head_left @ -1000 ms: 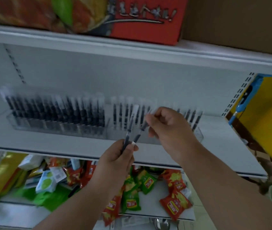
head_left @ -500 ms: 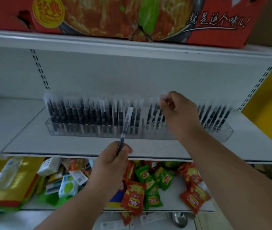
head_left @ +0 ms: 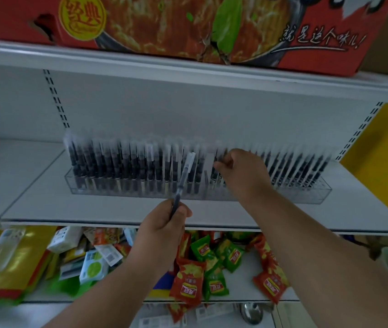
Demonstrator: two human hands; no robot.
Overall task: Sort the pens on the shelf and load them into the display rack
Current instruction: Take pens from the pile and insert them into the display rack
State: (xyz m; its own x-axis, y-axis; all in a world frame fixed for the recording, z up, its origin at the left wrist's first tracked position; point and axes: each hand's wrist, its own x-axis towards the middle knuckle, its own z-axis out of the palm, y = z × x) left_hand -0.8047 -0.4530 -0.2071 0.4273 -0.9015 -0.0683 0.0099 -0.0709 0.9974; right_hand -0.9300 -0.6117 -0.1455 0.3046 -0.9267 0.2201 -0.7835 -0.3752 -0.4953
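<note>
Here left hand (head_left: pixel 162 229) grips one pen (head_left: pixel 183 179); right hand (head_left: pixel 240 172) pinches a racked pen (head_left: pixel 217 166).

Shelving: white metal shelves (head_left: pixel 117 209), slotted uprights (head_left: pixel 55 100) on the back panel.
Right side: yellow wall (head_left: pixel 386 162).
Light: dim, even.
</note>
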